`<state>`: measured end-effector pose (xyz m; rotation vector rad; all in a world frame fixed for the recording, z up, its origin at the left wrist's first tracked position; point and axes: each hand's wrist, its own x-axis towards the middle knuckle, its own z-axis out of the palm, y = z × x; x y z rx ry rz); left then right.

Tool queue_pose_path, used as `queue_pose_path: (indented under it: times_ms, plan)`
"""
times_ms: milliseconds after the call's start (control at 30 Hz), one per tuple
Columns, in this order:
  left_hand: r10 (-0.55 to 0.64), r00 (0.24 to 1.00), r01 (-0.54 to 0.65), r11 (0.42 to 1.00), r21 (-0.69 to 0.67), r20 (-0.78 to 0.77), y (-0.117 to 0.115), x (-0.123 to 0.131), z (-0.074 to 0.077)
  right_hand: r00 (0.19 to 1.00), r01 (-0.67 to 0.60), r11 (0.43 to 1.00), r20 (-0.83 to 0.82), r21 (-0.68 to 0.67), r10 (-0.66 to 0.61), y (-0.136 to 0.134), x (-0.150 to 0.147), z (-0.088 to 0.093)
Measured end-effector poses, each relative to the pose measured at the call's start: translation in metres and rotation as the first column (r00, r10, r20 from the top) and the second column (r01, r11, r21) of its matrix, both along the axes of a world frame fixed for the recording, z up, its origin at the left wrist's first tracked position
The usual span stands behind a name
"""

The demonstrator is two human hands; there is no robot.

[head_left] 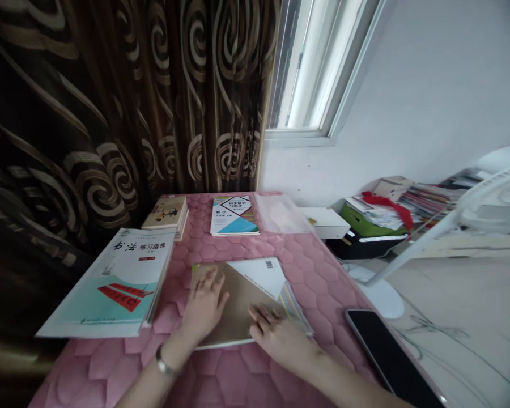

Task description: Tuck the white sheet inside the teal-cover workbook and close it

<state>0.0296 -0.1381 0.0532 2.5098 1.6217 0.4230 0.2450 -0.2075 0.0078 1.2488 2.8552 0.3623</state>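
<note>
A closed workbook (pixel 240 292) lies in front of me on the pink quilted table cover (pixel 233 374). Its visible cover is brown and white, with a barcode near the far right corner and colored stripes at the right edge. My left hand (pixel 204 303) rests palm down on the left part of the cover, fingers stretched out. On the lower right part lies my right hand (pixel 278 338), its fingers laid on the cover and slightly bent. Neither hand grips anything. The underside of the workbook is hidden.
A calligraphy book pile (pixel 123 283) and a smaller book stack (pixel 165 215) stand left. A math workbook (pixel 234 215) and translucent plastic covers (pixel 283 214) lie at the back. A black phone (pixel 391 354) sits at the right edge, near a white fan (pixel 425 238).
</note>
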Motion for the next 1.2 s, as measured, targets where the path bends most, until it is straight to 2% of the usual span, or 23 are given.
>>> queue_pose_path:
  times_ms: [67,167,300,367,467,567,667,833,1033,1100,1167,1200]
  plan:
    - [0.052,0.99,-0.056,0.998,-0.029,-0.133,0.028,0.002,-0.009,1.0,0.012,1.0,-0.017,0.006,-0.012,-0.001,0.001,-0.004]
    - [0.026,0.978,-0.046,0.995,-0.093,-0.206,0.051,0.013,-0.024,0.999,0.044,0.998,-0.034,0.049,-0.042,-0.003,-0.004,-0.018]
    - [0.031,0.976,-0.042,0.998,-0.044,-0.214,0.055,0.03,-0.041,0.99,0.123,0.979,-0.093,0.164,-0.109,-0.007,-0.012,-0.038]
    - [0.052,0.976,-0.058,0.998,-0.023,-0.209,0.054,0.034,-0.046,0.987,0.118,0.978,-0.128,0.17,-0.097,-0.008,-0.01,-0.042]
    - [0.058,0.978,-0.061,0.998,-0.01,-0.199,0.052,0.034,-0.049,0.981,0.092,0.992,-0.181,0.09,-0.075,-0.01,0.001,-0.037]
    - [0.054,0.979,-0.057,0.998,-0.01,-0.195,0.052,0.033,-0.048,0.969,0.037,0.998,-0.242,-0.05,-0.048,-0.011,0.016,-0.023]
    - [0.029,0.981,-0.031,0.999,-0.007,-0.192,0.051,0.031,-0.046,0.94,0.031,0.978,-0.327,-0.206,-0.099,-0.013,0.025,-0.007]
    - [0.011,0.981,-0.019,0.999,-0.039,-0.196,0.037,0.01,-0.042,0.888,0.074,0.921,-0.394,-0.383,-0.236,-0.012,0.026,0.011]
    - [0.05,0.992,-0.064,0.991,-0.116,-0.117,0.013,-0.048,-0.035,0.868,0.043,0.91,-0.436,-0.413,-0.239,-0.007,0.025,0.013]
    - [0.133,0.99,-0.134,0.99,-0.031,-0.047,-0.005,-0.057,-0.034,0.867,0.078,0.903,-0.418,-0.423,-0.27,-0.004,0.024,0.014]
    - [0.199,0.979,-0.205,0.968,0.147,0.051,-0.031,-0.055,-0.036,0.852,0.139,0.885,-0.402,-0.444,-0.336,0.0,0.022,0.019]
    - [0.156,0.985,-0.17,0.959,0.229,0.075,-0.045,-0.051,-0.039,0.838,0.171,0.871,-0.397,-0.461,-0.375,0.002,0.022,0.023]
